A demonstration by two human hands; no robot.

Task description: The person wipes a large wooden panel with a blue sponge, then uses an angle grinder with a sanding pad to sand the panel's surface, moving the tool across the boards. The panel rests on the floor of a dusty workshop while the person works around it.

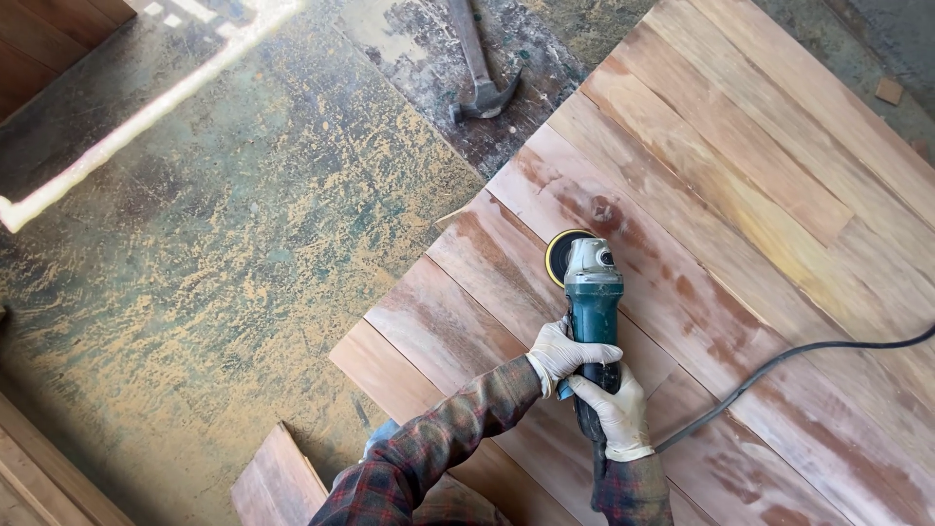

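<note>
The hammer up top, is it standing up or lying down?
Lying down. The hammer lies flat on the dusty floor, its head nearest the wooden boards, away from both gloved hands on the grinder.

Both hands wear thin whitish gloves, the left hand (563,353) toward ten o'clock of the right hand (616,412). Each glove cuff ends at the wrist. Long plaid sleeves (438,443) in dark red, navy and grey cover both arms, slightly rumpled.

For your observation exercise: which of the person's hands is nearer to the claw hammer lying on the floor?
Left. The left hand wraps the angle grinder higher up its body, closer to the claw hammer. The right hand holds the rear of the grinder, lower in view and farther from the hammer.
</note>
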